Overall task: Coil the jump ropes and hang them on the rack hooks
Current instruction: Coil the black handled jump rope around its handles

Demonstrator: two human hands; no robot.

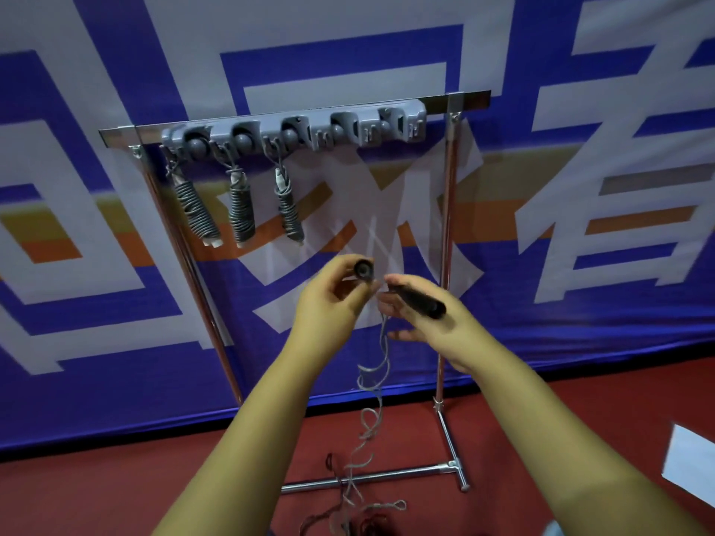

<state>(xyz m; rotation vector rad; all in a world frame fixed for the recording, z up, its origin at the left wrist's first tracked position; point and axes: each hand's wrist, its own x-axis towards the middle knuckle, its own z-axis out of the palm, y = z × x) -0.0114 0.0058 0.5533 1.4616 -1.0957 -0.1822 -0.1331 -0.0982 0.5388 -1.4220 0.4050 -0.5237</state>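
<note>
**Item: fourth jump rope, in hand, uncoiled**

Left hand (pixel 329 299) was curled round one black handle (pixel 363 269), its end cap facing the camera. Right hand (pixel 421 315) gripped the second black handle (pixel 419 303), which lay across the palm. The two handles were held near each other, probably to pair them as a core for winding. The grey cord (pixel 373 384) hung from between the hands in loose kinks down to the red floor (pixel 154 493), unwound. Three coiled ropes (pixel 242 205) hung on the left hooks of the grey hook strip (pixel 294 131), which was mounted on the chrome rack (pixel 445 241). Hooks to the right stood free, likely the next destination.
</note>
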